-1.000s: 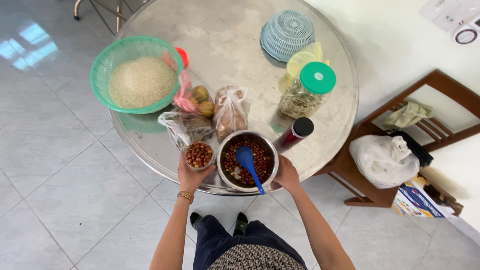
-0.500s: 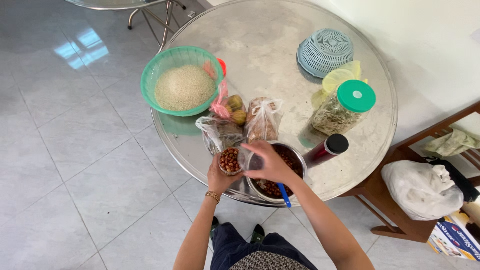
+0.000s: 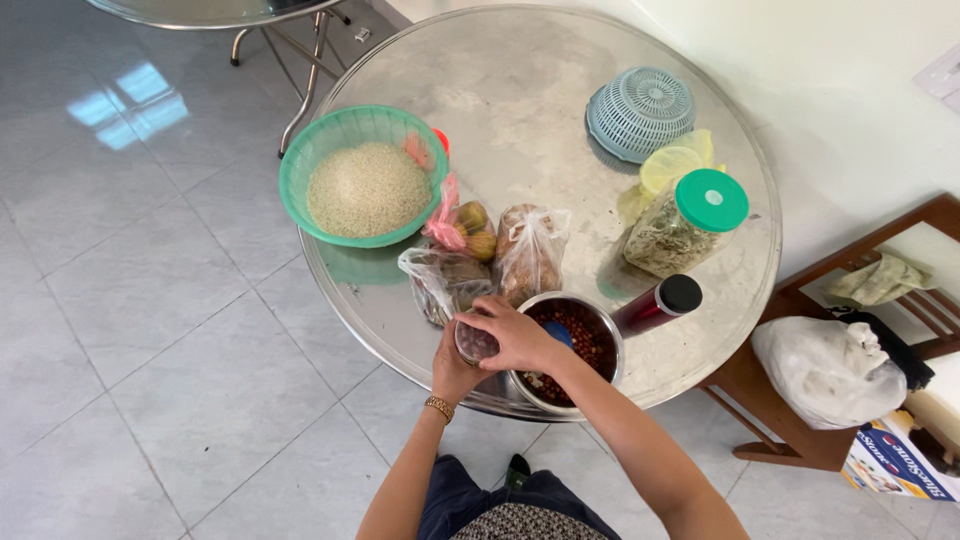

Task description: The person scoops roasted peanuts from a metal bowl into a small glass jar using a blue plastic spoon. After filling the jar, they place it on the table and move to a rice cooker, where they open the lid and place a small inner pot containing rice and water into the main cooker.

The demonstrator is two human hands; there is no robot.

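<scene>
My left hand [image 3: 452, 375] grips a small glass cup [image 3: 474, 342] at the near edge of the round metal table [image 3: 520, 120]. My right hand [image 3: 518, 335] lies over the cup's top and hides what is in it. Right beside the cup stands a steel bowl [image 3: 606, 345] of red-brown beans, with a bit of a blue spoon [image 3: 560, 334] showing behind my right hand. Both hands touch the cup.
A green basket of rice [image 3: 365, 185] sits at the table's left. Tied plastic bags [image 3: 528, 255] lie behind the bowl. A dark bottle [image 3: 655, 303], a green-lidded jar [image 3: 690, 222] and a blue-grey strainer [image 3: 640, 112] stand to the right. A wooden chair with a white bag [image 3: 825, 370] is at the right.
My right hand left the bowl's right rim and crossed over onto the small cup. The beans in the cup are now covered. The camera view shifted and closed in.
</scene>
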